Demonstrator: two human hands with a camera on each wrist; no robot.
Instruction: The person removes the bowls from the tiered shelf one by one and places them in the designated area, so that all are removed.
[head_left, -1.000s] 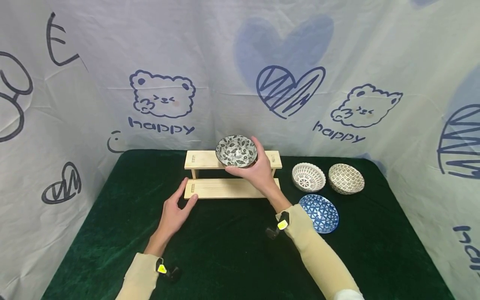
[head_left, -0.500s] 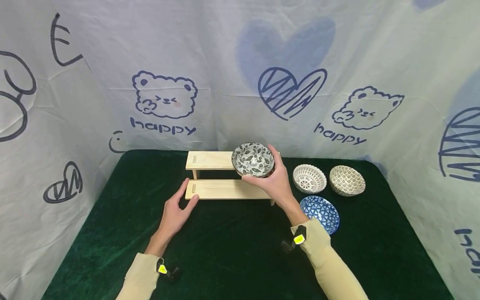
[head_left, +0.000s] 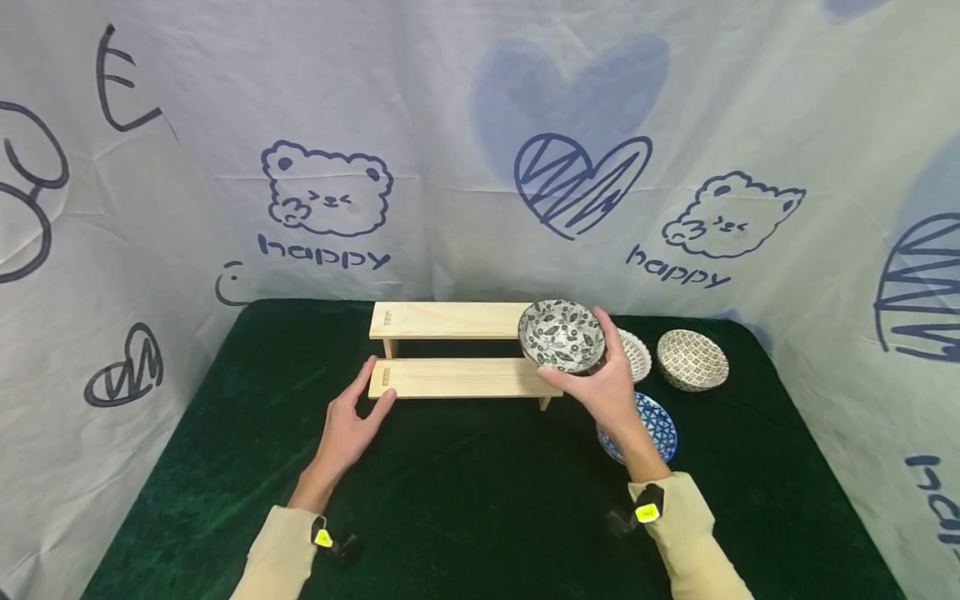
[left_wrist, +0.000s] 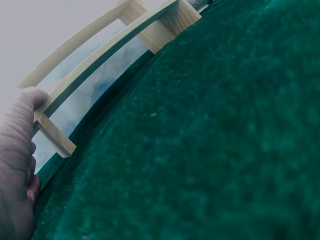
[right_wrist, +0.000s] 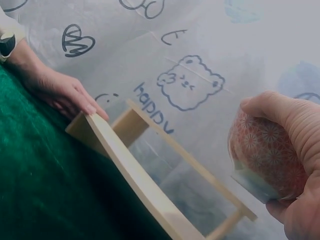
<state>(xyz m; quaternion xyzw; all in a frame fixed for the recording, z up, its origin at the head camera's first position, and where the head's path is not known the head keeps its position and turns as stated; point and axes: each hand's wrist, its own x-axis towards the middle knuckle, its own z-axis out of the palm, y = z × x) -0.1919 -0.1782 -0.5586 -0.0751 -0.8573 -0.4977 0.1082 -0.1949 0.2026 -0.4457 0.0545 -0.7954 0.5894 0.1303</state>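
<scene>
My right hand (head_left: 611,392) grips a black-and-white leaf-patterned bowl (head_left: 561,335) by its right side, thumb at the front. The bowl is held up, its inside facing the head camera, beside the right end of a two-tier wooden stand (head_left: 457,379). In the right wrist view, the outside of the bowl (right_wrist: 267,157) looks reddish with white flower lines. At the stand's left end, my left hand (head_left: 348,433) holds the lower board, thumb at its front edge. The left wrist view has the thumb of the left hand (left_wrist: 15,145) on that board's end.
Right of the stand, a white bowl (head_left: 639,358) and a blue patterned dish (head_left: 658,425) are partly hidden behind my right hand and the held bowl. A beige patterned bowl (head_left: 692,360) stands farther right. Dark green cloth (head_left: 465,500) covers the table; a printed curtain (head_left: 450,125) hangs behind.
My right hand has carried the leaf-patterned bowl rightward and nearer, from over the upper board to the stand's right end. The left hand and the stand stay put.
</scene>
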